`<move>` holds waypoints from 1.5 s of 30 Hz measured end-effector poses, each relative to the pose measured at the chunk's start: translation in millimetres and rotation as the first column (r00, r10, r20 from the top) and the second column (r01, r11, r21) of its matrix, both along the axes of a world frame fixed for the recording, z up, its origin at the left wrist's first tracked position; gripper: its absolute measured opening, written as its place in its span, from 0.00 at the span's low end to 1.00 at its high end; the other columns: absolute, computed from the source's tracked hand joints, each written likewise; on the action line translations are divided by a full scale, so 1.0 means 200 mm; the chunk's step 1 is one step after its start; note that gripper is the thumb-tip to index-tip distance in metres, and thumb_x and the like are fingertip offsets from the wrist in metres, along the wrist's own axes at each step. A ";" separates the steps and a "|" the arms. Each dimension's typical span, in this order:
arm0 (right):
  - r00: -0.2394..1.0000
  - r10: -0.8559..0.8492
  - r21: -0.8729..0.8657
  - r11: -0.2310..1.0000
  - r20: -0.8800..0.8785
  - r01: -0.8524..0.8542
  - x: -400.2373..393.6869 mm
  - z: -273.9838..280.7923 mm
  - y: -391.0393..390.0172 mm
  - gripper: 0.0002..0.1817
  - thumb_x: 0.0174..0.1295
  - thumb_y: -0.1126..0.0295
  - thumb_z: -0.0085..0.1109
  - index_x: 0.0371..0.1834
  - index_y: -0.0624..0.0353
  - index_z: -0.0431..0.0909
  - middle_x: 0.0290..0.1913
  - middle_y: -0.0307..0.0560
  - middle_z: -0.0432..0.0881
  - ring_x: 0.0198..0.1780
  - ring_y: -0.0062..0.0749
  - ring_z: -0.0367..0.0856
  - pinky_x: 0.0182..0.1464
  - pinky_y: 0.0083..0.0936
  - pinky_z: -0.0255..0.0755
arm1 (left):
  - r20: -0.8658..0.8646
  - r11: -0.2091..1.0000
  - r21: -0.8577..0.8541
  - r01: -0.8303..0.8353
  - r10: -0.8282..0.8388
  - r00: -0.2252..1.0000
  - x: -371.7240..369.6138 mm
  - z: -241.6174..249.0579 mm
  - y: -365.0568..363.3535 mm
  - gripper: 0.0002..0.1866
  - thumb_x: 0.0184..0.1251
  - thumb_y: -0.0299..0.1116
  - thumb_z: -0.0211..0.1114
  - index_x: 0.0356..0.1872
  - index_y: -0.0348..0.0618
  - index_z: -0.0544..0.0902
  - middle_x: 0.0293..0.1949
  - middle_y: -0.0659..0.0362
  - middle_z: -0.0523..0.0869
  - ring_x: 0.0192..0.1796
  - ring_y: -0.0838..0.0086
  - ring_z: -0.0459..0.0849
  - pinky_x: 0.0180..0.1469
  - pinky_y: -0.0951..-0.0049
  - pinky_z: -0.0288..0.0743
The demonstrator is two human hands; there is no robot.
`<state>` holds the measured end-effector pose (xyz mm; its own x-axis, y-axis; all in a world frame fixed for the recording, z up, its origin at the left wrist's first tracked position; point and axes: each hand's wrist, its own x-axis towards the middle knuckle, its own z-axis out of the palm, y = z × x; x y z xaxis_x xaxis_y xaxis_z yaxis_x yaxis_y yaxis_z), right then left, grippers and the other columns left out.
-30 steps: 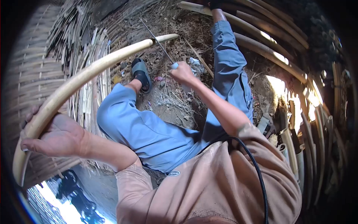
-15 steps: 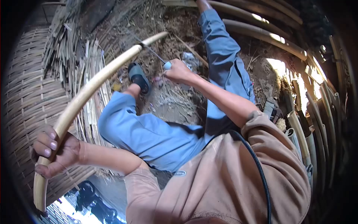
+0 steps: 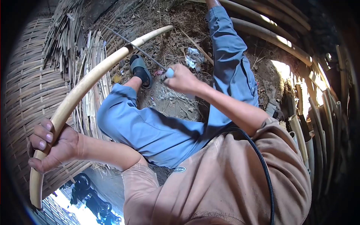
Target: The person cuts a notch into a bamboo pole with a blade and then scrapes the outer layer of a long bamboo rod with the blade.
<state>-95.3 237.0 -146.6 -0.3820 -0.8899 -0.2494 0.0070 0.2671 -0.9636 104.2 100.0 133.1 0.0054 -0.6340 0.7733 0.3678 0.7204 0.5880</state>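
A long pale bamboo pole (image 3: 80, 90) arcs from the left hand (image 3: 52, 144), fingers wrapped tight around its lower end, toward the littered dirt ground (image 3: 176, 26); the right hand (image 3: 182, 78) is closed on a thin-bladed knife with a light blue handle (image 3: 168, 72), whose blade has slid down the pole since a second ago; woven bamboo matting (image 3: 26, 86) lies beside it.

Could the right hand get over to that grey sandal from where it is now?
Probably yes. The right hand hangs just beside the grey sandal, with open ground between them. But it is closed on a thin blade whose far end meets the bamboo pole, so it would likely have to let go first.
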 end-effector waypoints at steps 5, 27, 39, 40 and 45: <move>0.996 -0.087 0.150 0.985 0.006 0.085 -0.12 -0.35 -0.24 0.13 0.51 0.68 0.64 0.32 0.68 0.86 0.32 0.62 0.88 0.37 0.51 0.90 0.44 0.42 0.82 | -0.047 0.973 0.061 -0.222 0.225 0.973 -0.12 0.01 0.07 0.22 0.70 0.56 0.59 0.23 0.53 0.70 0.20 0.68 0.66 0.24 0.77 0.66 0.32 0.68 0.66; 0.998 -0.014 0.069 0.998 0.060 0.010 -0.02 -0.16 -0.16 0.07 0.53 0.71 0.61 0.27 0.64 0.81 0.25 0.52 0.83 0.28 0.38 0.84 0.36 0.36 0.77 | -0.133 0.893 0.183 -0.412 0.438 0.889 -0.18 0.00 0.09 0.17 0.68 0.49 0.60 0.27 0.52 0.68 0.22 0.67 0.67 0.25 0.75 0.69 0.34 0.64 0.71; 1.000 0.011 0.141 0.990 -0.007 -0.010 -0.01 -0.13 -0.17 0.11 0.50 0.70 0.62 0.32 0.67 0.85 0.30 0.64 0.87 0.36 0.52 0.89 0.45 0.40 0.82 | -0.150 0.863 0.189 -0.469 0.497 0.854 -0.18 -0.01 0.09 0.13 0.67 0.45 0.62 0.36 0.54 0.66 0.26 0.65 0.68 0.27 0.74 0.70 0.33 0.66 0.70; 0.999 0.006 0.212 0.977 -0.032 0.001 -0.09 -0.20 -0.25 0.12 0.50 0.70 0.63 0.32 0.69 0.86 0.30 0.65 0.87 0.35 0.52 0.89 0.45 0.41 0.82 | -0.169 0.856 0.209 -0.472 0.507 0.845 -0.20 -0.01 0.10 0.13 0.67 0.44 0.62 0.37 0.55 0.66 0.27 0.64 0.68 0.27 0.73 0.70 0.33 0.66 0.71; 0.995 0.001 0.082 0.997 -0.095 0.007 -0.08 -0.12 -0.19 0.13 0.49 0.69 0.62 0.32 0.68 0.86 0.32 0.68 0.87 0.38 0.56 0.90 0.45 0.44 0.82 | -0.160 0.868 0.172 -0.466 0.492 0.856 -0.19 -0.01 0.08 0.13 0.68 0.43 0.62 0.41 0.58 0.65 0.28 0.63 0.68 0.27 0.71 0.70 0.33 0.64 0.74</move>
